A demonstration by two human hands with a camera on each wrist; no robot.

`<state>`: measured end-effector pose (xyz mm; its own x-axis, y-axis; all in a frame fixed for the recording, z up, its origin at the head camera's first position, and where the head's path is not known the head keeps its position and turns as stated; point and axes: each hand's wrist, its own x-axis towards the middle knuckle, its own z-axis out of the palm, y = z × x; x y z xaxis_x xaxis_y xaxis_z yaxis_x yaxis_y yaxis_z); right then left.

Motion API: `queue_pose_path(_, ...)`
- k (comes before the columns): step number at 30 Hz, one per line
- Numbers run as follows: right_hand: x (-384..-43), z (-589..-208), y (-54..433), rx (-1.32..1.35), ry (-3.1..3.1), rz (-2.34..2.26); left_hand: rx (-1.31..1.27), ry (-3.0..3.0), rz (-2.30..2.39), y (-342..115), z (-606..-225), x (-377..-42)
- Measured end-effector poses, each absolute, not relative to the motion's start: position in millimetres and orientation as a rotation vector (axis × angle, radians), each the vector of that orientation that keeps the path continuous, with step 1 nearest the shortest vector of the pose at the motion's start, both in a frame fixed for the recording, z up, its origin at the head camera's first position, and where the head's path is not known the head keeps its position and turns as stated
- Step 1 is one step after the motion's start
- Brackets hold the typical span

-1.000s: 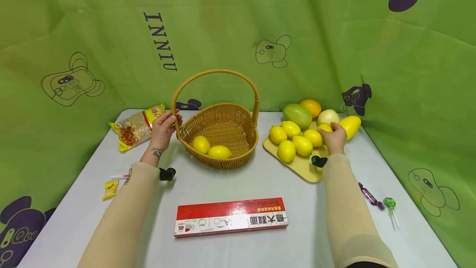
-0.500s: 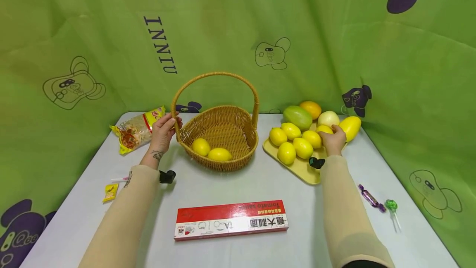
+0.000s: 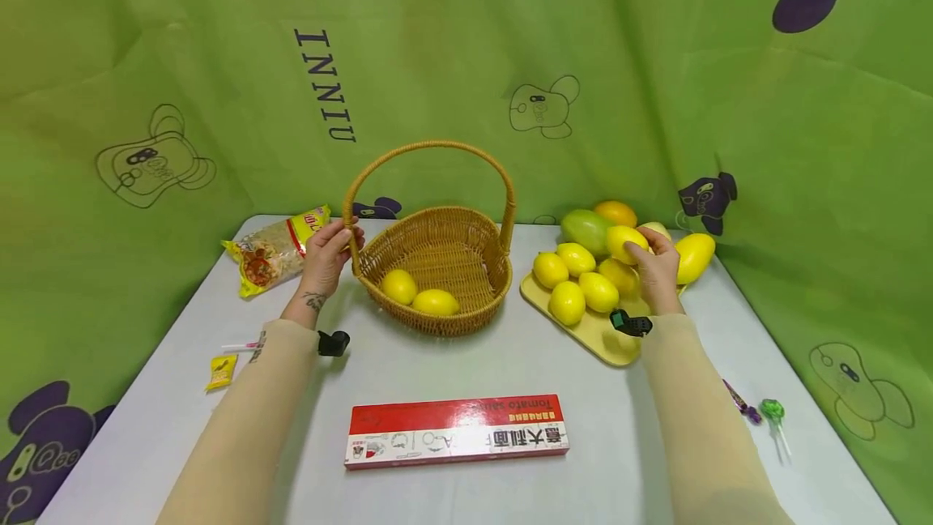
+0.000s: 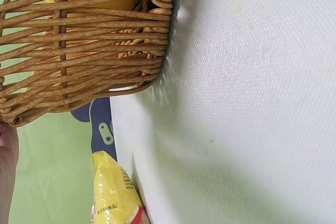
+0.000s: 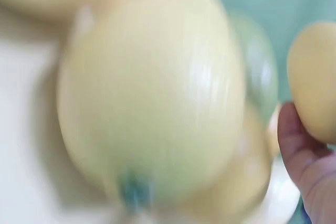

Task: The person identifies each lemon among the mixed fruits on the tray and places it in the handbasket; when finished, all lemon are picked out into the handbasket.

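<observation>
In the head view my left hand grips the left foot of the handle of a wicker basket. Two lemons lie in it, a round-looking one beside a longer one. Over on the right, my right hand pinches a lemon held above the yellow tray. The same held lemon shows at the edge of the right wrist view. Several more lemons rest on the tray. The left wrist view catches the basket's woven side and little of the hand.
A green mango-like fruit, an orange fruit and a big yellow fruit sit behind the lemons. A noodle packet lies left of the basket, a red-and-white pasta box in front. Sweets and a green lollipop lie at the sides.
My right hand has lifted a lemon off the tray and moved it slightly left, over the other lemons. My left hand keeps its hold on the basket handle.
</observation>
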<state>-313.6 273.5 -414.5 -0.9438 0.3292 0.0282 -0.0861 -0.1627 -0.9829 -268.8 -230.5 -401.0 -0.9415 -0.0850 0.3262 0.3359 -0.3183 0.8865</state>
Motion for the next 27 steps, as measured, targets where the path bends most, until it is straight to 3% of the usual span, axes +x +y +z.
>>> queue_pose_path(6, -301, -400, 233, 0.191, -1.852, 2.363, -0.306, -1.641, -2.364, -229, -401, -270)
queue_pose_path(15, -285, -394, 148, 0.641, -2.053, 2.369, -0.297, -1.643, -2.355, -231, -401, -268)
queue_pose_path(21, -282, -398, 111, 0.781, -2.101, 2.395, -0.264, -1.686, -2.348, -231, -402, -267)
queue_pose_path(27, -282, -396, 103, 0.792, -2.05, 2.414, -0.269, -1.697, -2.327, -232, -401, -267)
